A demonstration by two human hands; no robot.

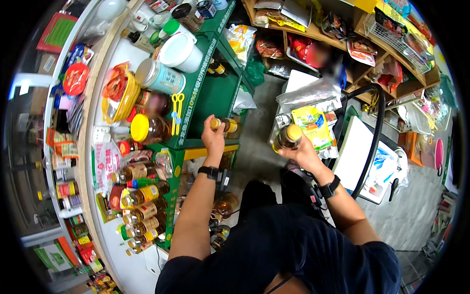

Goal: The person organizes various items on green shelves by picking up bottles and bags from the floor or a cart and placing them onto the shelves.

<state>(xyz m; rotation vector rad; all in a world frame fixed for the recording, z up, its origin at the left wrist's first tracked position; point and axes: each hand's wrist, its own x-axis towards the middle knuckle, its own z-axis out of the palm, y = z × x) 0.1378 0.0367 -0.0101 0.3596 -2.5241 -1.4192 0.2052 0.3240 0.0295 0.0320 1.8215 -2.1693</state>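
Observation:
My left hand (214, 136) is at the opening of a green metal shelf (205, 99), its fingers around the yellow cap end of a bottle (229, 125) with a yellow label. The bottle lies within the shelf's outline; whether it rests on the shelf board I cannot tell. Out to the right, my right hand (303, 152) grips a dark glass jar or bottle (284, 139) with a gold-yellow cap, held over a pile of packets. A yellow-green food packet (313, 125) lies just beyond it. Dark bands circle both wrists.
Bottles of brown liquid (147, 194), a yellow-lidded jar (140, 128), a yellow basket (126, 99) and a white tub (180, 52) crowd the counter at left. A black curved handle (380, 121) rises beside a white board (354, 158) at right. Wooden shelves (326, 38) hold packets beyond.

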